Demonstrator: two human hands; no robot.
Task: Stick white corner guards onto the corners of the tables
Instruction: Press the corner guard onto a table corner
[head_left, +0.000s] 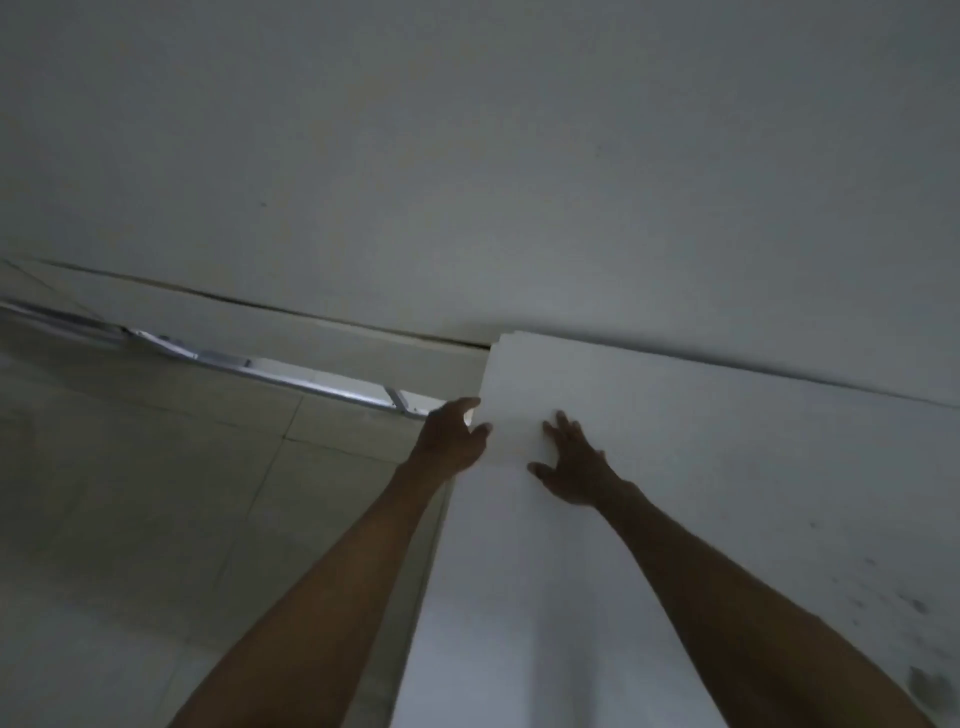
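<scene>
Both forearms reach to the table (675, 519) corner: left hand (452, 441) pinches its edge, right hand (576, 465) lies spread flat beside.

We find no legible text, label, brand, number or sign on any surface in view.

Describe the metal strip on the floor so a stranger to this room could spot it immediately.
Start at the big white table on the right, where the left hand grips its left edge near the far corner. Just beyond that hand, a thin shiny silver metal strip runs leftward along the base of the pale wall. It alone glints among the dull grey floor tiles.
</scene>
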